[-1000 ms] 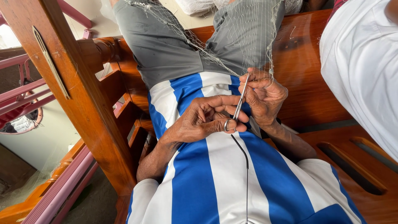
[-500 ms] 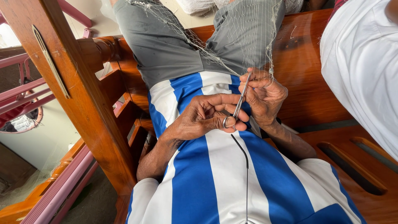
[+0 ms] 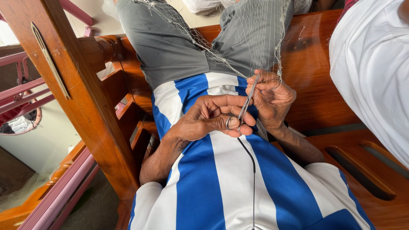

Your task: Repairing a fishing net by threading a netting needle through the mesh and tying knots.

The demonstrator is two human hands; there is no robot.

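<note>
My left hand (image 3: 208, 119) is closed on small metal scissors (image 3: 245, 106), with fingers through the rings and the blades pointing up and away. My right hand (image 3: 272, 98) pinches a strand of thin fishing net (image 3: 251, 38) just beside the scissor tips. The net drapes over my grey shorts (image 3: 170, 47) and runs up out of view. Both hands hover over my lap, above my blue and white striped shirt (image 3: 221, 183). A thin black cord (image 3: 253, 170) hangs down the shirt.
I sit on a wooden bench (image 3: 319, 93). A thick wooden post (image 3: 76, 85) and carved armrest stand to the left, with pink rails (image 3: 59, 196) beyond. A person in a white garment (image 3: 375, 72) is close on the right.
</note>
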